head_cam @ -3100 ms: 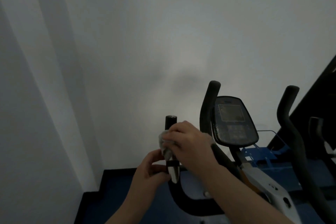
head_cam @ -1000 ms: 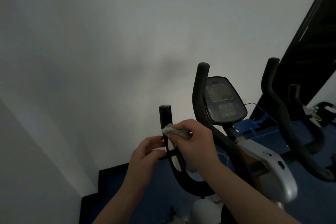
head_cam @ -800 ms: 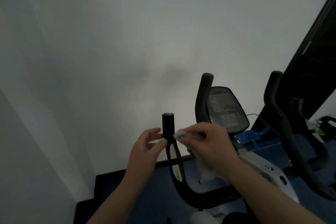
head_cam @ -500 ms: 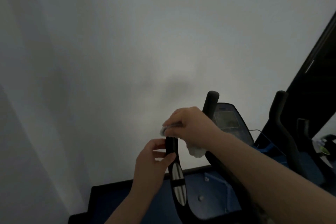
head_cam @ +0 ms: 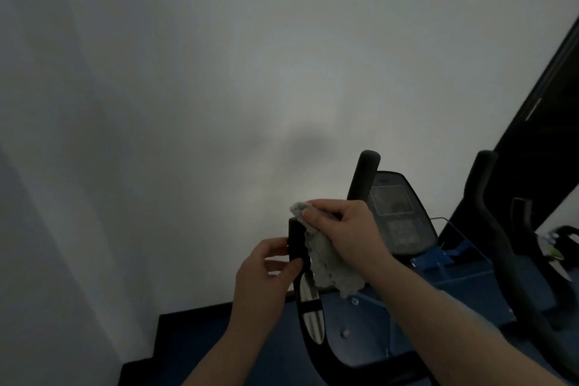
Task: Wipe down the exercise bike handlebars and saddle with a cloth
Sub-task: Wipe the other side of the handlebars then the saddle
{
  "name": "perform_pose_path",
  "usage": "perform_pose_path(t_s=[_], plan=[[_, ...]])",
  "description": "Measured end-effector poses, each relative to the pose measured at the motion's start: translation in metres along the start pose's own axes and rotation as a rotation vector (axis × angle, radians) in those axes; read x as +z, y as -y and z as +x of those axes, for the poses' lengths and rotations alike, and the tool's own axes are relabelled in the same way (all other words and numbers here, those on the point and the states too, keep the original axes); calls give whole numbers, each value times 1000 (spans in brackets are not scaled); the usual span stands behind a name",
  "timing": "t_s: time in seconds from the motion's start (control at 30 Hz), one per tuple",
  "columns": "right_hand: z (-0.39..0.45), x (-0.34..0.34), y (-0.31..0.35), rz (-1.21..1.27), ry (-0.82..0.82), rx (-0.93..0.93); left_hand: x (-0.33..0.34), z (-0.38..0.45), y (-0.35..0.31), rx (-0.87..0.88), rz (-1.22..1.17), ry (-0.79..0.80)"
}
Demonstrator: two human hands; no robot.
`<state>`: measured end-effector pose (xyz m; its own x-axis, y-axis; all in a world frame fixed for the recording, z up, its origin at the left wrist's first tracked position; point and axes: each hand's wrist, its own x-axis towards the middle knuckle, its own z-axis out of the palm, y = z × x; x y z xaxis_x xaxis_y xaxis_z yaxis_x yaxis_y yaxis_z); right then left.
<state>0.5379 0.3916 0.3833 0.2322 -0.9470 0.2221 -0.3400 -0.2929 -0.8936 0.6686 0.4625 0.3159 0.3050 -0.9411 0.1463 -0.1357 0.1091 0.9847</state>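
Head view, dim room. The left hand (head_cam: 266,269) was wrapped round the black upright left handlebar grip (head_cam: 295,240) of the exercise bike, thumb across the front of the grip & fingers curled behind it, just below its top end. The right hand (head_cam: 344,233) pinched a crumpled pale grey cloth (head_cam: 326,263) betw. thumb & fingers, at the cloth's upper corner; that corner sat at the top of the grip, touching it, while the rest of the cloth hung down along the grip's right side, over the upper part of the shiny metal sensor plate (head_cam: 310,310) set into the bar. Below the plate the black bar curved down & to the right toward the bike frame. Behind the right hand stood a 2nd black foam-covered upright handle (head_cam: 363,175), w/ the dark oval console w/ grey screen (head_cam: 396,213) just to its right, partly hidden by the wrist. Further right, another tall black curved handle (head_cam: 482,197) rose well apart from the hands. Blue frame parts (head_cam: 438,260) showed below the console, blue floor (head_cam: 250,338) w/ a black skirting edge under the arms. Plain white wall (head_cam: 219,72) filled the upper part of the view; a dark slanted panel (head_cam: 539,141) ran along the right edge. Saddle out of view.
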Motion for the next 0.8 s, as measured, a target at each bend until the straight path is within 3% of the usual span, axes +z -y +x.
perform_pose_path(t_s=[0.17,0.33,0.63,0.8], plan=[[-20,7,-9,199,-30,20,-2,-6,2,25,16,9],[-54,9,-32,228,53,183,-4,-13,2,33,3,40],[-83,-24,-36,-177,385,333,7,-23,9,52,-15,-32],[-95,-33,-36,-409,566,256,13,-30,12,40,-16,-67]])
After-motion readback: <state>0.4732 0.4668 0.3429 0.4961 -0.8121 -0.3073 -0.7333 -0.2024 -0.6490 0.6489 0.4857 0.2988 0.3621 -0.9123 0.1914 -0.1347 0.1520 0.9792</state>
